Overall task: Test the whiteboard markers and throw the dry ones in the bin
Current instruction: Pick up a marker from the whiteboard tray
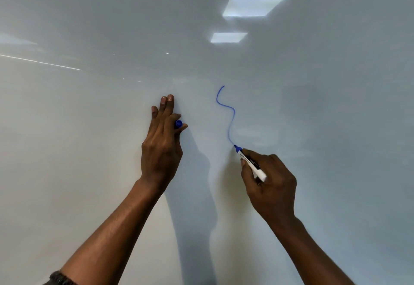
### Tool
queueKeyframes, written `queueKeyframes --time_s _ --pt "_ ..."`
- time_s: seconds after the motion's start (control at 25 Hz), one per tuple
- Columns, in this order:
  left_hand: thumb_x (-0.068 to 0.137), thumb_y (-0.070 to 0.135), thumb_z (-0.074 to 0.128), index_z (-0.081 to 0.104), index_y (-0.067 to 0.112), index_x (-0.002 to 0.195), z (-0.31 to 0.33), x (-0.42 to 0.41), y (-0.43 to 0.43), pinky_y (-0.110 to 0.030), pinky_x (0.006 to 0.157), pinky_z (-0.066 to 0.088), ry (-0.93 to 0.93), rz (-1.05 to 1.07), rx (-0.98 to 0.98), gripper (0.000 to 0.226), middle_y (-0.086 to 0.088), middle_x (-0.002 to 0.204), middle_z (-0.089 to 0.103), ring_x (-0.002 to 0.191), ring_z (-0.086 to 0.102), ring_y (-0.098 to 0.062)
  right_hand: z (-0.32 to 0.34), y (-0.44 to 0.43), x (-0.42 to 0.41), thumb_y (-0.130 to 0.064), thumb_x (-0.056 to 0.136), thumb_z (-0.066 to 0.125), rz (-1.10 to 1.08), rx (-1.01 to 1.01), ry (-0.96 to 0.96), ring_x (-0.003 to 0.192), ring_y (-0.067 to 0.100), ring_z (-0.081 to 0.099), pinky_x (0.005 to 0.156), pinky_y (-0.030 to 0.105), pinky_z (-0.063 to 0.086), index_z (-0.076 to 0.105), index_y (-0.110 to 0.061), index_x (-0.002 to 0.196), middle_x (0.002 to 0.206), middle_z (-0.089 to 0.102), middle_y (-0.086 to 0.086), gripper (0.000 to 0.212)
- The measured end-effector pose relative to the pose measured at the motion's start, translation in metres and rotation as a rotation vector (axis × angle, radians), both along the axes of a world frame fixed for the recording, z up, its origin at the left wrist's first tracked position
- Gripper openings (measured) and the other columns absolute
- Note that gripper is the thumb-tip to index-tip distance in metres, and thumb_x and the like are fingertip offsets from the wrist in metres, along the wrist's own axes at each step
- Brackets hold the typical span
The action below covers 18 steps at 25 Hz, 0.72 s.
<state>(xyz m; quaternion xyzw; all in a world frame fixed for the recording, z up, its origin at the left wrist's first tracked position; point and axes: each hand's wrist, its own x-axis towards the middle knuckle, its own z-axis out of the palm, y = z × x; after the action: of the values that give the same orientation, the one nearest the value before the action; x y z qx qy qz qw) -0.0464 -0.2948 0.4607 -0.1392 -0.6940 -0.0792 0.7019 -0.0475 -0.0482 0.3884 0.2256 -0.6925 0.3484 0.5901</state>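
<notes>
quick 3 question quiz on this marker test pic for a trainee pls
1. True or false: the marker in the right hand has left a clear blue line on the whiteboard.
2. Where is the blue cap?
A. pinched in the left hand
B. on the marker
C. lying on a tray
3. Fill in: the marker's tip is ___ the whiteboard at the line's lower end.

Key: 1 true; 2 A; 3 touching
</notes>
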Motion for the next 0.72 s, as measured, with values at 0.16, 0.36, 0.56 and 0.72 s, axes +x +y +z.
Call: queueKeyframes --time_s 0.16,0.36,0.56,0.72 --pt "0.119 0.023 0.040 0.064 -0.007 0.122 -0.004 0.002 0.004 -0.062 0.119 0.046 -0.071 -0.027 0.022 0.039 -0.026 0.163 0.047 0.154 0.044 -0.041 -0.056 0.002 0.015 -0.025 0.094 0.071 0.008 0.141 -0.109 0.077 0.011 0.064 0.054 0.030 0.049 0.077 -0.026 0.115 0.083 0.066 -0.010 0.022" --pt "0.116 0.036 0.036 0.043 0.001 0.160 -0.028 0.019 0.011 -0.055 0.117 0.050 -0.232 -0.179 0.160 0.057 -0.017 0.168 0.043 0.155 0.044 -0.032 -0.105 0.011 0.035 -0.026 0.091 0.075 0.157 -0.001 -0.388 0.075 0.007 0.066 0.059 0.037 0.055 0.077 -0.035 0.113 0.088 0.070 -0.018 0.024" --pt "0.115 0.027 0.047 0.061 0.006 0.148 -0.101 0.056 0.037 -0.034 0.090 0.060 -0.425 -0.334 0.399 0.042 0.014 0.149 0.062 0.118 0.074 -0.020 -0.126 0.014 0.071 -0.016 0.095 0.076 0.535 -0.327 -0.708 0.087 0.021 0.076 0.060 0.039 0.062 0.082 -0.030 0.104 0.095 0.081 -0.005 0.018" --pt "0.114 0.034 0.048 0.078 0.018 0.117 -0.160 0.091 0.069 -0.024 0.084 0.057 -0.685 -0.563 0.846 0.035 0.016 0.107 0.081 0.085 0.075 -0.001 -0.135 0.014 0.087 -0.003 0.095 0.071 0.700 -0.525 -0.804 0.084 0.029 0.078 0.055 0.037 0.059 0.081 -0.013 0.104 0.091 0.082 0.008 0.017"
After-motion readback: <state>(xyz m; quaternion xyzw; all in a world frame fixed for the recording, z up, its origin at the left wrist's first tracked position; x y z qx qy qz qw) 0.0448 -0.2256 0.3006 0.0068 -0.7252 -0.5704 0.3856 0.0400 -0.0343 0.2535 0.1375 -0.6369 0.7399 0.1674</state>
